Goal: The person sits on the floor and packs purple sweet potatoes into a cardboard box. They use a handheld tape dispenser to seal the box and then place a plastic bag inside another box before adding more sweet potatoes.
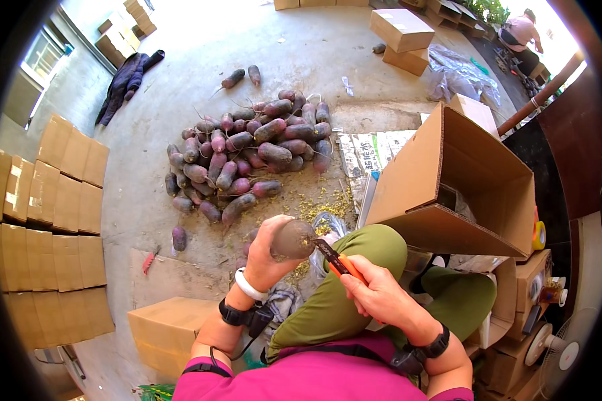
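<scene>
Held in my left hand (268,253) is a dark purple radish (293,240), one end facing right. My right hand (376,288) grips orange-handled pruning shears (341,263), whose dark head touches that end of the radish. How far the blades are apart cannot be told. Beyond my hands a large heap of dark purple radishes (246,140) lies on the concrete floor, many with thin roots. Yellowish trimmings (326,205) are scattered between the heap and my knee. A single radish (179,238) lies left of my left hand.
An open cardboard box (406,170) stands tilted at my right knee. Stacked cartons (55,225) line the left side, and a closed carton (173,326) sits by my left elbow. A red-handled tool (149,261) lies on flat cardboard. A fan (567,353) is at lower right. Another person (521,35) sits far right.
</scene>
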{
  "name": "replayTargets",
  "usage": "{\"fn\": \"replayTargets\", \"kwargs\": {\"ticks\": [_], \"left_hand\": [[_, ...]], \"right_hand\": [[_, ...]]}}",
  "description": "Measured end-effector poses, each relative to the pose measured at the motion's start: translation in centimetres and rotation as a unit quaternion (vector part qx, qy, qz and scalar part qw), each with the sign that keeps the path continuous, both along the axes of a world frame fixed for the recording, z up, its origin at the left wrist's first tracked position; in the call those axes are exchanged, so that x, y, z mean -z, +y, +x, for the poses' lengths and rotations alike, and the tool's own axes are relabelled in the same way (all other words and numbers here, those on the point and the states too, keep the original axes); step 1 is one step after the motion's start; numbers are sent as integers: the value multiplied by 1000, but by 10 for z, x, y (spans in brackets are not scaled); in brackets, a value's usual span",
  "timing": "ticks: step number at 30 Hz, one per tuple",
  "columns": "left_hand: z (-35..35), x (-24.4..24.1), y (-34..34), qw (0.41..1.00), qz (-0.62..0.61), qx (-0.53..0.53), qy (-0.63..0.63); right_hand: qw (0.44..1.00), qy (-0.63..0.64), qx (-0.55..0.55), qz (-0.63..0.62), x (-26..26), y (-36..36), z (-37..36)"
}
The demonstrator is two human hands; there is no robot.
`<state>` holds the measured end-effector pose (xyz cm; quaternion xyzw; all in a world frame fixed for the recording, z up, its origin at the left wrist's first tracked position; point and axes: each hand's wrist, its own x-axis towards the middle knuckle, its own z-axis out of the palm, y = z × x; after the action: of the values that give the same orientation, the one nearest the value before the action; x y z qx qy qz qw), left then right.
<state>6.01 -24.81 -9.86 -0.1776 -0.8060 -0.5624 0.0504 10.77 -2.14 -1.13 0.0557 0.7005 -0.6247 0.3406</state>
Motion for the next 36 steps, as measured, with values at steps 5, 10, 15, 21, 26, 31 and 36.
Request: {"fn": "replayTargets", "kwargs": {"ticks": [5, 10, 15, 21, 26, 31, 36], "left_hand": [[6, -2, 0, 1000, 7, 8, 0], [5, -2, 3, 997, -53, -11, 60], [1, 8, 8, 978, -117, -96, 144], [-7, 24, 9, 941, -238, -156, 185], [-16, 37, -19, 949, 158, -134, -239], [-49, -53, -29, 951, 171, -40, -254], [-95, -191, 66, 960, 108, 173, -189]], "right_hand": [[1000, -23, -8, -12, 5, -4, 3], [984, -114, 23, -134, 16, -10, 6], [907, -226, 96, -341, 35, -29, 9], [861, -238, 93, -439, 29, -50, 2], [942, -70, 132, -301, 13, -9, -9], [860, 308, 384, 135, -30, 106, 17], [594, 316, 653, 347, -38, 218, 45]]}}
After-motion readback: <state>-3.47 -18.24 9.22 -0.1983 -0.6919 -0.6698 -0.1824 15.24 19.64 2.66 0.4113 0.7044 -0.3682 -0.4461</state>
